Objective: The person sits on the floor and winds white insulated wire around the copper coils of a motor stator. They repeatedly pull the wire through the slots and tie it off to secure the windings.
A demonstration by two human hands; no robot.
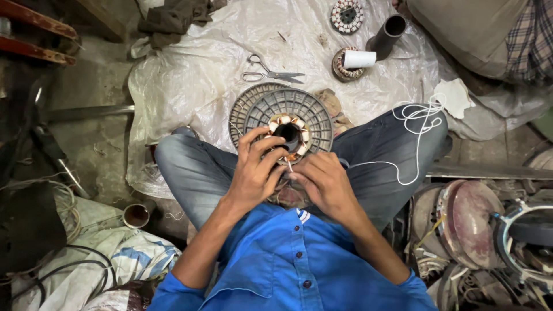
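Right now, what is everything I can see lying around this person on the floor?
Motor stator with copper windings: one, grey ribbed disc, in the lap.
Scissors: one, silver, on the plastic sheet.
Wound cores: two, at the top of the sheet.
White spool: one, on the lower core.
Dark tube: one, beside the spool.
White cord: one, over the knee.
Motor housings: several, reddish and grey, far right.
Small cup: one, left floor.
Left hand: gripping the stator.
Right hand: pinching at the windings.
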